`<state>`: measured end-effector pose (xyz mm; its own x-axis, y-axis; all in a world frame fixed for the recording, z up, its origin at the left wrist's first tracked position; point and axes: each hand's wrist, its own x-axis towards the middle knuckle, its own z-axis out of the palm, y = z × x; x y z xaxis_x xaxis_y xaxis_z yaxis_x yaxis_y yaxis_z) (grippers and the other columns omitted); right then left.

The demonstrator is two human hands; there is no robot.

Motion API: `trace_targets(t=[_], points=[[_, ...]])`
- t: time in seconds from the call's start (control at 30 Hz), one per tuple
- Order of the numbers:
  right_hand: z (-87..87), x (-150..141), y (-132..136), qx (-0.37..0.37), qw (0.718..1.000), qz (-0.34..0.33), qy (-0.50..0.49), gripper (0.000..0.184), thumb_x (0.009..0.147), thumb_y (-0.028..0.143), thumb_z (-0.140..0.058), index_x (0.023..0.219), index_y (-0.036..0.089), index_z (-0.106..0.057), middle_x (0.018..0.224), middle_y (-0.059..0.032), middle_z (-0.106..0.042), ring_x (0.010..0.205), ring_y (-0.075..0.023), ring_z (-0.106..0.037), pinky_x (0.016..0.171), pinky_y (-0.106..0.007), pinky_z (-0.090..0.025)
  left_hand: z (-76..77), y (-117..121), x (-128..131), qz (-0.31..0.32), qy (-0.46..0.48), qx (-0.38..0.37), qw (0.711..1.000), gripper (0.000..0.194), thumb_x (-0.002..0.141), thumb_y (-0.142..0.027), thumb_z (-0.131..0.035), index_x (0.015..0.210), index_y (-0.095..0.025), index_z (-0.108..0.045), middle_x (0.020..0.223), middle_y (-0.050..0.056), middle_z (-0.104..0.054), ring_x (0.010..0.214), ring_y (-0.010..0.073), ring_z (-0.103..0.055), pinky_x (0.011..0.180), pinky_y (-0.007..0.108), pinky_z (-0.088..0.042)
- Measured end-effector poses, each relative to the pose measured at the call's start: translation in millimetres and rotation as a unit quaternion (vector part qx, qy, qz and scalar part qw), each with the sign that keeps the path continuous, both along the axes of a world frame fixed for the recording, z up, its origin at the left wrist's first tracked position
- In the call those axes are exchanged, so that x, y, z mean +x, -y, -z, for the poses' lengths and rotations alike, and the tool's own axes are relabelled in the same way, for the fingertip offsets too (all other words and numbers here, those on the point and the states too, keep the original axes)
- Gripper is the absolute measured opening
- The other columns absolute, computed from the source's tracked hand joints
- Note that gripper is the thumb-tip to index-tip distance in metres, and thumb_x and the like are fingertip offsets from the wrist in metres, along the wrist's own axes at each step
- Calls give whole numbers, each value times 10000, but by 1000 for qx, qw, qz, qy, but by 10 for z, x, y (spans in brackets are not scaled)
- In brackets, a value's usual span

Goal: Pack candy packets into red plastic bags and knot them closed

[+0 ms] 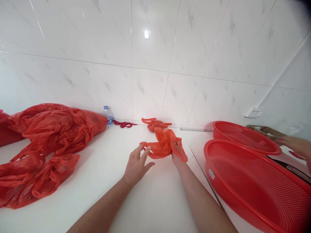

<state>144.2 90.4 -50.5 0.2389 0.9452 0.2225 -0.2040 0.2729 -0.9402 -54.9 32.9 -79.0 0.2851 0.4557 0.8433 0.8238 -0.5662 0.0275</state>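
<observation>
Over the white table, a thin red plastic bag [162, 149] hangs crumpled from my right hand [177, 154]. Its film covers most of that hand's fingers, which seem closed on it. My left hand [136, 163] is open at the bag's left side, thumb and fingers spread. The fingertips there are at the bag's handle loop, perhaps touching it. Just behind, against the wall, lies a knotted red plastic bag [156, 125], partly hidden by the held one.
Large red bags [60, 126] are heaped on the left, beside a water bottle [108, 115] and dark red strip [124, 124]. At right are a near red basket [243, 181], a far red basket [245, 134], a cardboard box [272, 133] and another person's hand [293, 144].
</observation>
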Motion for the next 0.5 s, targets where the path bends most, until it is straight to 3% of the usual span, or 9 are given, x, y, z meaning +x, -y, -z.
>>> trace_targets(t=[0.07, 0.13, 0.27, 0.33, 0.43, 0.5], points=[[-13, -152, 74, 5, 999, -12, 38, 276, 654, 434, -652, 749, 208, -525, 718, 15, -586, 631, -134, -519, 545, -247, -431, -9, 60, 81, 21, -9, 48, 999, 691, 762, -491, -614, 1337, -191, -376, 1290, 208, -421, 1181, 321, -442, 946, 459, -379], [-41, -268, 161, 11, 995, -16, 94, 252, 674, 419, -635, 735, 202, -524, 682, 32, -561, 593, -117, -487, 521, -230, -403, -28, 97, 117, 29, 9, 47, 998, 722, 732, -574, -596, 1312, -181, -421, 1278, 209, -424, 1180, 336, -428, 950, 483, -360], [-110, -307, 255, 5, 981, 52, 187, 268, 769, 474, -519, 735, 208, -528, 665, 34, -562, 567, -115, -478, 507, -224, -372, -77, 49, -4, -11, 105, -71, 992, 473, 812, -523, -518, 1134, -183, -586, 1071, 137, -532, 1010, 273, -518, 877, 457, -402], [-127, -269, 247, -8, 970, 107, 218, 286, 789, 487, -485, 722, 211, -519, 656, 29, -566, 563, -122, -483, 504, -224, -359, -100, 13, -79, -28, 162, -101, 981, 440, 809, -490, -539, 1119, -183, -595, 997, 112, -530, 953, 257, -526, 848, 451, -421], [-118, -267, 237, -7, 953, 146, 265, 279, 820, 471, -445, 723, 219, -515, 651, 31, -578, 571, -126, -492, 525, -224, -349, -143, 42, -28, 52, 228, -138, 962, 670, 714, -546, -625, 1263, -192, -477, 1141, 141, -483, 1032, 284, -502, 858, 464, -438], [-95, -329, 257, 5, 942, 140, 304, 271, 845, 448, -411, 741, 226, -524, 648, 37, -584, 577, -123, -496, 547, -221, -347, -179, 105, 108, 125, 287, -228, 922, 792, 682, -538, -656, 1345, -225, -358, 1262, 149, -442, 1046, 274, -520, 823, 434, -474]])
